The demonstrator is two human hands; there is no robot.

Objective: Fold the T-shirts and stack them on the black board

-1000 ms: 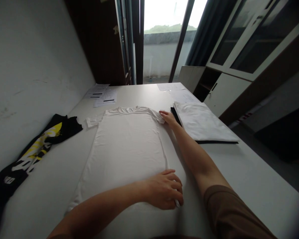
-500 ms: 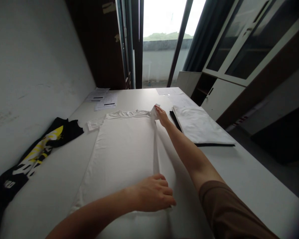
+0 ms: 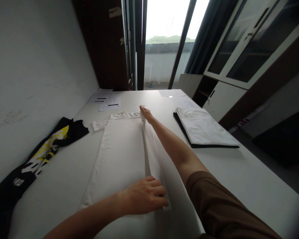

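Observation:
A white T-shirt (image 3: pixel 124 149) lies spread on the white table, its neckline away from me and one sleeve out to the left. My left hand (image 3: pixel 147 195) is closed on the shirt's right side near the bottom hem. Farther off, my right hand (image 3: pixel 146 113) pinches the fabric at the right shoulder. Between the two hands the right side is lifted and partly folded over toward the middle, leaving a shadowed crease. The fingertips of my left hand are partly hidden from view.
A black T-shirt (image 3: pixel 47 149) with yellow and white print lies rumpled along the left wall. Folded white cloth (image 3: pixel 206 127) rests on black cloth to the right. Printed papers (image 3: pixel 109 101) lie at the table's far left, with more sheets (image 3: pixel 173 94) at the far edge.
My right hand has moved left with the shoulder fabric, and my left hand slightly left too. The shirt's right side is now folded farther inward. The camera view has shifted a little.

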